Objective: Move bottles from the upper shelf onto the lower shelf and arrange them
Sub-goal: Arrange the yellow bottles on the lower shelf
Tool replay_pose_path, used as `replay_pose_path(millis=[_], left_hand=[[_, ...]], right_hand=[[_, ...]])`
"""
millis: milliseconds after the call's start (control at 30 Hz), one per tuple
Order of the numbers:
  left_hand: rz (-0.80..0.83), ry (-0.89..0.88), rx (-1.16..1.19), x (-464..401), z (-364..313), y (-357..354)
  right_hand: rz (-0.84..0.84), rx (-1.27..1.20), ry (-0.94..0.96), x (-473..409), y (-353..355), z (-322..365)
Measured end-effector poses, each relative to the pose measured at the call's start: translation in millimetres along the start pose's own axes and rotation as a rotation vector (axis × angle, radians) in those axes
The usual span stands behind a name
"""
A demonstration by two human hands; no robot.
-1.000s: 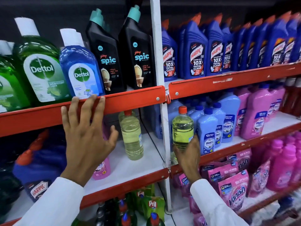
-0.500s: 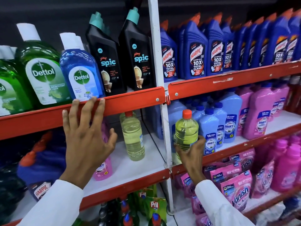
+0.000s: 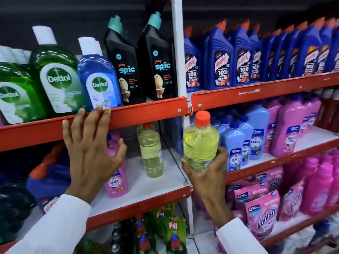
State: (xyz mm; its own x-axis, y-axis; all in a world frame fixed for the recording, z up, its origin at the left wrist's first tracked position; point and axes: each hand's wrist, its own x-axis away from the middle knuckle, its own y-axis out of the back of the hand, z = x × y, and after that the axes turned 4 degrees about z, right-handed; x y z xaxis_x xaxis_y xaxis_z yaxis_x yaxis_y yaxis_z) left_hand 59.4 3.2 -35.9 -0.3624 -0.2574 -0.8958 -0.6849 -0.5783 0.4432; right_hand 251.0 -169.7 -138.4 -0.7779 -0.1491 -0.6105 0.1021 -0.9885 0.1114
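Yellow bottle (image 3: 200, 143) upright in right hand (image 3: 205, 173) grip, pinched; left hand (image 3: 91, 153) spread.

Clear glossy plastic bottle (image 3: 200, 145); painted metal shelf (image 3: 146, 111).

Pink Vanish pouches (image 3: 262, 216) and, seemingly, green Pril bottles (image 3: 173, 233) fill the bottom shelves.

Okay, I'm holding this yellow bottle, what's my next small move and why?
Probably carry the red-capped yellow bottle in the right hand leftward and stand it beside the matching pale yellow bottle, where bare white shelf shows. The left hand holds nothing.
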Motion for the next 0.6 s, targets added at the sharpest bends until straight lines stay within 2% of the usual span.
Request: replay_pose_path(millis=[333, 600], left_hand=[[0.016, -0.019, -0.111, 4.6, 55.9, 7.3], [0.039, -0.026, -0.048, 4.6, 54.6, 6.2]], right_hand=[[0.173, 0.032, -0.02, 29.0, -62.8, 27.8], [0.24, 0.049, -0.124, 32.0, -108.6, 13.0]])
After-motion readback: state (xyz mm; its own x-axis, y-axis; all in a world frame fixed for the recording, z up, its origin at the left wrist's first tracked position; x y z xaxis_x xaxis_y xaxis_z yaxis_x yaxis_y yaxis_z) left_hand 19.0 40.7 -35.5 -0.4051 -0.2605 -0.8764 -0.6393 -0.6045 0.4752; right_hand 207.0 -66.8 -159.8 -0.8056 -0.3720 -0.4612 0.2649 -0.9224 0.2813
